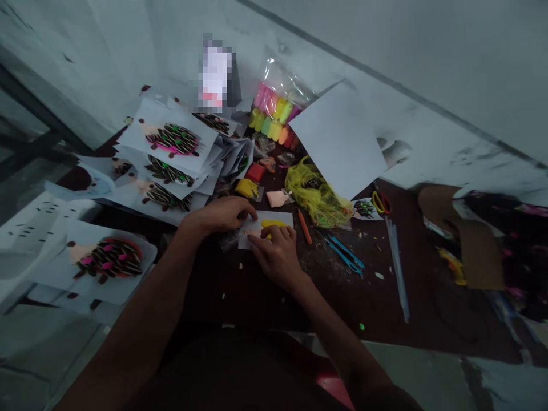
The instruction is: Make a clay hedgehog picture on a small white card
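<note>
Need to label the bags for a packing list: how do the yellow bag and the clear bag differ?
The yellow bag is tinted; the clear bag looks colourless.
The yellow bag slumps on the table; the clear bag seems propped upright.
The clear bag shows rows of bright pieces; the yellow bag's contents are hard to identify.
Both look thin and crinkled.

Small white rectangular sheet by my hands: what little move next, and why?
Perhaps gently press the flat pale-peach piece with your right hand: its fingers are beside that piece, and your left hand is at the white sheet's upper left, well placed to steady it.
</note>
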Demonstrator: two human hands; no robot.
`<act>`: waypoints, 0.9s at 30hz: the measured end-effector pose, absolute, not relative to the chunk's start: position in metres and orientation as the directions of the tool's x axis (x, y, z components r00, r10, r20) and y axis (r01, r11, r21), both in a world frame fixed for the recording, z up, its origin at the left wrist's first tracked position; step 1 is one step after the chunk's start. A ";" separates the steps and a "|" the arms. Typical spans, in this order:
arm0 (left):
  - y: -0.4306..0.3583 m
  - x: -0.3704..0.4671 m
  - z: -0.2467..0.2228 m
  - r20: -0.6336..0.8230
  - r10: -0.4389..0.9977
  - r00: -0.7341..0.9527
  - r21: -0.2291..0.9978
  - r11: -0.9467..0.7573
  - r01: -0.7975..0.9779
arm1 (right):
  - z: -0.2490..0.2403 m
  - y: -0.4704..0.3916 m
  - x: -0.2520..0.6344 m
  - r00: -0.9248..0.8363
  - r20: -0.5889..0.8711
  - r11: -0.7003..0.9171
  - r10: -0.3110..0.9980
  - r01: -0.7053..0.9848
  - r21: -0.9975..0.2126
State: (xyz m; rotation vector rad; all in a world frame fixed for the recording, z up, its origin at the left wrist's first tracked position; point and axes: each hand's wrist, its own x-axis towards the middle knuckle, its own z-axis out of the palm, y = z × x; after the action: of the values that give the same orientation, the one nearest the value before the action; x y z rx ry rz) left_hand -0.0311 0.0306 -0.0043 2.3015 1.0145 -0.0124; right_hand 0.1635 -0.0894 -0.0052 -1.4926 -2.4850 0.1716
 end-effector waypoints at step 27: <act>0.028 -0.031 -0.002 -0.240 0.667 0.705 0.525 -0.522 0.672 | -0.003 -0.077 0.168 -0.515 0.070 0.520 0.854 0.842 -0.146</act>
State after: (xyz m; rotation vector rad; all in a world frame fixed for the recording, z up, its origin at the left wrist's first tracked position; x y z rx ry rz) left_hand -0.0312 0.0279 -0.0023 2.3126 1.0173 -0.0118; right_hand 0.1680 -0.0767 -0.0032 -1.4704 -2.6205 0.1404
